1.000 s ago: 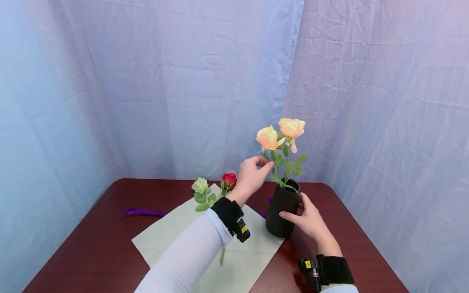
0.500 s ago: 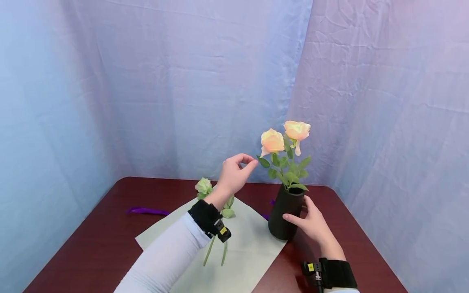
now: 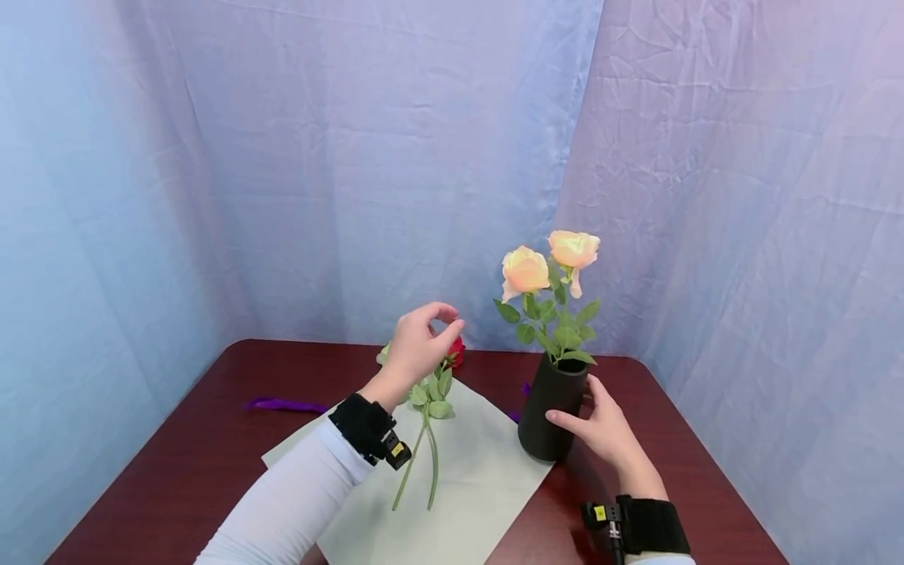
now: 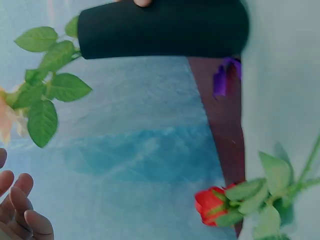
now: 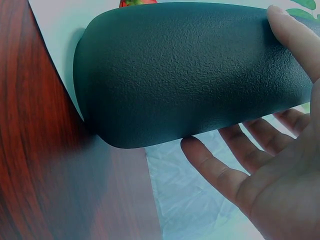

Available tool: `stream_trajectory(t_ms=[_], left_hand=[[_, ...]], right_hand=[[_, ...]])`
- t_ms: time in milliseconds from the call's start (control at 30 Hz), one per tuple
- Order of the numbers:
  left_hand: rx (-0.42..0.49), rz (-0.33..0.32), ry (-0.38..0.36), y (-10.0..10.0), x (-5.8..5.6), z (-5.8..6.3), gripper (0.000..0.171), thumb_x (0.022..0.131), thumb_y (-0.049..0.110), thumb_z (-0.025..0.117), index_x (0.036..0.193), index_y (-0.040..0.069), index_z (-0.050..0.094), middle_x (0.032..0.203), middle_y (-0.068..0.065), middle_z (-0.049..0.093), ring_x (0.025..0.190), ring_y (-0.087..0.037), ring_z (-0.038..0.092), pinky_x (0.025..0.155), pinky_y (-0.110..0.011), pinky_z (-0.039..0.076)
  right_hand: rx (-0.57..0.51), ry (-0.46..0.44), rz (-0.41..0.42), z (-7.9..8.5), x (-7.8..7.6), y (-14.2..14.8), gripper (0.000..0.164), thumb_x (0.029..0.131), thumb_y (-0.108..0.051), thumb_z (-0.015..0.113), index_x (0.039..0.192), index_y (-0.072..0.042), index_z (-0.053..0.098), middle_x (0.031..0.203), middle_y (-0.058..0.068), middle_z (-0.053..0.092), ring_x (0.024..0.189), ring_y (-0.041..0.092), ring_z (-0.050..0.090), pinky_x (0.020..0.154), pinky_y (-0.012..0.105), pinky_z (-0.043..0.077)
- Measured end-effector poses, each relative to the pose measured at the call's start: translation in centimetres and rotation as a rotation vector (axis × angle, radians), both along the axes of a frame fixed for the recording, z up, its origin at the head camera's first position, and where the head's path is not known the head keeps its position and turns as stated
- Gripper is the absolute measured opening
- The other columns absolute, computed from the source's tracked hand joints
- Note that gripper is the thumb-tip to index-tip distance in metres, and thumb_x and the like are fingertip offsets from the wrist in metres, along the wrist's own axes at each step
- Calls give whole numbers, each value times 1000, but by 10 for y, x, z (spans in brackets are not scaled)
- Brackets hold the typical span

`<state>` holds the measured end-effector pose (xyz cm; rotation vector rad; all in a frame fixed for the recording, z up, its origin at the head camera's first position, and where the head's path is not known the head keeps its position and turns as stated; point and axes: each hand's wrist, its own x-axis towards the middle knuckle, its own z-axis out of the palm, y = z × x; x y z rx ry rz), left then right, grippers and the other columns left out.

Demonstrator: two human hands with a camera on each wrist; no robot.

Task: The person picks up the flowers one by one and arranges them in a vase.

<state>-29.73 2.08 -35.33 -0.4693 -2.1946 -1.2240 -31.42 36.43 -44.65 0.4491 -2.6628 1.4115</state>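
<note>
Holding vase [image 3: 551, 394], right hand [image 3: 605, 428] (left hand [image 3: 417, 344] raised)

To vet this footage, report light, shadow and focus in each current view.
Head: soft light, peach roses pale in the highlights, faint shadow on the wooden table right of the black vase. Left wrist: cool cast, vase's base edge slightly blurred. Right wrist: vase's pebbled grain crisp, table hazy lower left.

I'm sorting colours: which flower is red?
The lying flower nearer the vase; the two flowers in it are peach, the other lying flower, partly behind the left hand, is pale green.
</note>
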Motion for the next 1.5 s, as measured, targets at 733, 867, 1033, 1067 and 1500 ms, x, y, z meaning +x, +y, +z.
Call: stream_trajectory(t_ms=[733, 867, 1033, 1067, 1500], left_hand=[[-171, 213, -306, -37, -10, -67, 25, 97, 35, 71, 112, 14, 73, 102, 0, 71, 87, -18, 65, 77, -39, 54], [-171, 206, -356, -40, -13, -80, 18, 97, 33, 71, 102, 16, 73, 93, 3, 70, 85, -16, 64, 75, -37, 53], [-134, 195, -418, -45, -14, -92, 18, 96, 33, 72, 95, 15, 73, 88, 2, 69, 81, -15, 63, 72, -36, 51], [-130, 194, -432, -46, -15, -94, 18, 96, 32, 72, 95, 15, 73, 88, 2, 69, 80, -15, 62, 71, -36, 51], [-231, 173, -568, -51, -22, -122, 48, 95, 31, 72, 55, 15, 50, 52, 6, 31, 49, -13, 34, 49, -29, 29]], right_hand=[[1, -18, 5, 4, 2, -1, 99, 86, -48, 81, 159, -15, 24, 151, 20, 43, 135, 41, 47, 99, 57, 48], [-5, -21, 8, 4, 3, -1, 98, 86, -48, 81, 159, -15, 24, 151, 19, 43, 135, 41, 47, 99, 57, 49], [-7, -19, 8, 5, 2, -2, 98, 86, -48, 81, 159, -15, 25, 150, 19, 43, 134, 41, 48, 98, 57, 49], [-5, -18, 7, 5, 2, -2, 98, 86, -48, 81, 158, -15, 25, 150, 19, 43, 134, 41, 48, 98, 57, 49], [-4, -13, 4, 5, 2, -2, 98, 85, -48, 82, 158, -14, 26, 150, 20, 43, 134, 41, 48, 99, 57, 48]])
